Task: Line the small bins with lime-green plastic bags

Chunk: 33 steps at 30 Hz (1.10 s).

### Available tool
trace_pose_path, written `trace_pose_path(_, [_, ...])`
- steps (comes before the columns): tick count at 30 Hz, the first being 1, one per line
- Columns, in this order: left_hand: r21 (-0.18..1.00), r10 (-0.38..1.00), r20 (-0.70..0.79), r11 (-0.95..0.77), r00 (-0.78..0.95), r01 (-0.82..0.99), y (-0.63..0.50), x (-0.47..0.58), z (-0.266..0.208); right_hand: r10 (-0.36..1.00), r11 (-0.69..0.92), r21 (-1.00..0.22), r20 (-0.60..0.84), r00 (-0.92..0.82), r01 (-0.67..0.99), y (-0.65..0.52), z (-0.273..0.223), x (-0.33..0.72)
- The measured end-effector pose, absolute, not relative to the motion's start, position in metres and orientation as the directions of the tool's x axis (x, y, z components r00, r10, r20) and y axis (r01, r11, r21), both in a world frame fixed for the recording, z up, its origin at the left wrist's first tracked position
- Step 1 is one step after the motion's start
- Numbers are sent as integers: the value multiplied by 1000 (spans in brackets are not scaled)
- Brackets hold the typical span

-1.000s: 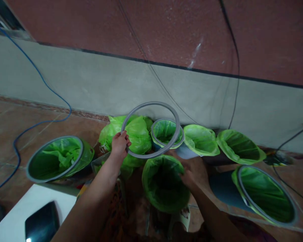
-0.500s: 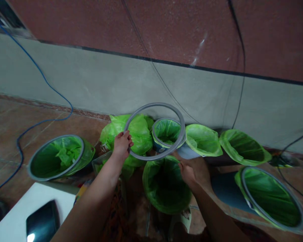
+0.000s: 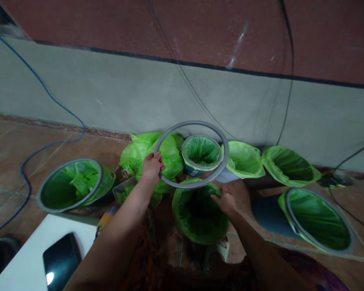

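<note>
My left hand (image 3: 152, 166) is closed around the left side of a grey ring (image 3: 226, 151), like the rims on the other bins. The ring is held tilted above a bin lined with a green bag (image 3: 197, 234) standing in front of me. At that bin's right edge is my right hand (image 3: 226, 201), its fingers bent over the green bin liner there. The bin has no grey ring on its edge, and its inside is dark. Beyond the ring stands a small blue lined bin (image 3: 193, 171) with a grey rim.
Lined bins stand to the left (image 3: 44, 204) and right (image 3: 268, 216), with two more (image 3: 245, 161) (image 3: 291, 165) by the wall. Green bags (image 3: 136, 149) lie heaped against it. A phone (image 3: 60, 258) rests on a white surface (image 3: 27, 242). A blue cable (image 3: 53, 99) runs across the floor.
The ring and my left hand have shifted slightly to the right over the lined bin. My right hand's fingers now reach a little further over the bin's edge. The view has moved slightly.
</note>
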State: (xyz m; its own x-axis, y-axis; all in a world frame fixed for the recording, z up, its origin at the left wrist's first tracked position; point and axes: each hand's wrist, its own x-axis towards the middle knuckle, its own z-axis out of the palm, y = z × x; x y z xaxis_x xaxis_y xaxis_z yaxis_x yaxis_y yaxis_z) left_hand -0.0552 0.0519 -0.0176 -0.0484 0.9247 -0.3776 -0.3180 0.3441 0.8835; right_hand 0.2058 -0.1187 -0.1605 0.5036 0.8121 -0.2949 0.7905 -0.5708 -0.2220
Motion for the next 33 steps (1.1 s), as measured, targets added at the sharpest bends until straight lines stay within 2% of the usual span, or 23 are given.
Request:
trace_pose_path(3, [889, 930, -366, 342, -24, -304, 49, -54, -17, 809, -588, -299, -189, 557, 752, -142, -142, 198])
trace_pose_path(5, [892, 933, -361, 340, -15, -296, 48, -53, -16, 847, -526, -395, -169, 503, 753, -167, -131, 179])
trace_pose_path(7, [893, 932, -361, 342, -11, -292, 47, -53, -16, 931, -363, -521, -184, 314, 772, -195, -123, 147])
trace_pose_path(9, [893, 933, -360, 341, -10, -293, 45, -53, -16, 975, -209, -579, -190, 119, 788, -221, -121, 111])
trace_pose_path(12, [891, 933, -359, 339, -13, -301, 43, -54, -17, 974, -114, -530, -225, -10, 840, -241, -132, 65])
trace_pose_path(16, [886, 931, -365, 344, -13, -310, 38, -57, -18, 943, -124, -286, -333, 23, 950, -241, -165, 48])
trace_pose_path(18, [884, 930, -367, 347, -6, -313, 35, -60, -19, 928, -100, -213, -373, 14, 972, -238, -180, 53])
trace_pose_path(22, [880, 930, -367, 341, -17, -331, 33, -66, -18, 926, -60, -237, -375, -35, 970, -238, -184, 65])
trace_pose_path(28, [877, 934, -356, 321, -36, -359, 32, -70, -15, 959, -164, -335, -273, 71, 928, -225, -147, 47])
trace_pose_path(33, [864, 929, -369, 331, -30, -380, 30, -71, -13, 917, -263, -368, -382, 113, 892, -200, -141, 15])
